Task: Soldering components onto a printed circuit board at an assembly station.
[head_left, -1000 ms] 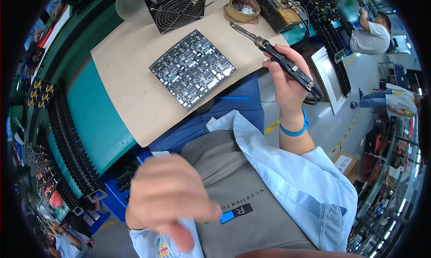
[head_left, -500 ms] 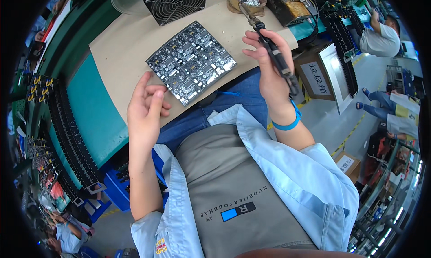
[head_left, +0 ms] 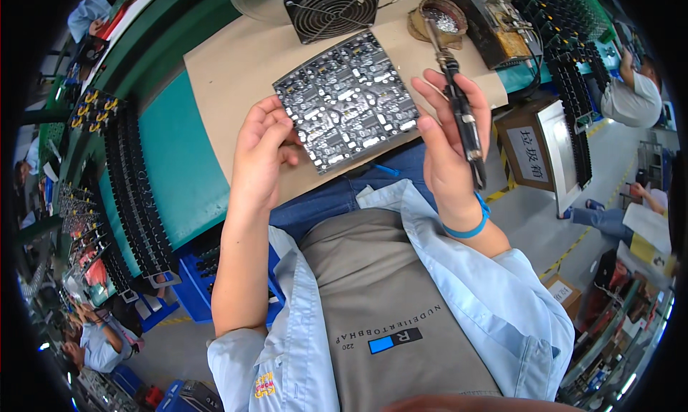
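A square circuit board panel (head_left: 347, 100), dark and crowded with small silvery parts, is above the brown sheet in front of me. My left hand (head_left: 259, 154) grips its left edge, fingers curled at the rim and partly hidden. In my right hand (head_left: 450, 164) is a black soldering iron (head_left: 459, 100), held between thumb and fingers. Its metal tip points away toward a round tin (head_left: 423, 33) with bright solder bits inside. My right thumb is at the board's right corner; I cannot tell whether it touches.
A black fan (head_left: 331, 14) with a wire guard stands behind the board. Right of the tin is a dark, stained metal box (head_left: 484, 28). Black slotted racks (head_left: 136, 190) line the left side. A cardboard box (head_left: 527, 150) stands right of the bench. Other people work farther off.
My left hand has closed on the board's left edge. The right hand with the soldering iron has come nearer the board's right corner. The whole view has shifted, moving the bench rightward in the picture.
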The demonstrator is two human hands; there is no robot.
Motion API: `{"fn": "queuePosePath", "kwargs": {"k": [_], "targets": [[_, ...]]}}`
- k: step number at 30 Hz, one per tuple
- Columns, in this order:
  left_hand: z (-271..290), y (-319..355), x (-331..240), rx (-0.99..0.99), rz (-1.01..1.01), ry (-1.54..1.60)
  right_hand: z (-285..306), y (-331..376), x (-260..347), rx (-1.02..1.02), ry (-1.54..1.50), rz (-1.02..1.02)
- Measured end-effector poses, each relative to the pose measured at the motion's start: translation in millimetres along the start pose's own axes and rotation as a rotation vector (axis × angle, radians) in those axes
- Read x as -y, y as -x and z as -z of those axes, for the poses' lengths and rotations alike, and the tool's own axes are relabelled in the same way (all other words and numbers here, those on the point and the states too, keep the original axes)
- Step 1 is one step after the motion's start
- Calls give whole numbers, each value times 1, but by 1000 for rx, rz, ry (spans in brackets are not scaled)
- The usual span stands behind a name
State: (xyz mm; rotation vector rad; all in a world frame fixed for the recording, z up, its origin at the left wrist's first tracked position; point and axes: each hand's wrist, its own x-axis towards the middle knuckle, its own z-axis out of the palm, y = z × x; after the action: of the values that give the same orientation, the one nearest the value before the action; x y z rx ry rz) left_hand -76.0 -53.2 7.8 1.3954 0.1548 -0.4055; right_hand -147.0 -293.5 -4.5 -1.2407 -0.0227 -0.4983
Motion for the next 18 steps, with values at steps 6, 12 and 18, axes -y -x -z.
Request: {"fn": "queuePosePath", "kwargs": {"k": [6, 12, 18], "targets": [[4, 16, -5, -22, -57, 18, -13, 6, 16, 5, 146, 136], [-10, -6, 13, 149, -125, 190, -3, 8, 18, -21, 87, 158], [0, -12, 15, 160, -158, 265, -10, 4, 14, -12, 41, 137]]}}
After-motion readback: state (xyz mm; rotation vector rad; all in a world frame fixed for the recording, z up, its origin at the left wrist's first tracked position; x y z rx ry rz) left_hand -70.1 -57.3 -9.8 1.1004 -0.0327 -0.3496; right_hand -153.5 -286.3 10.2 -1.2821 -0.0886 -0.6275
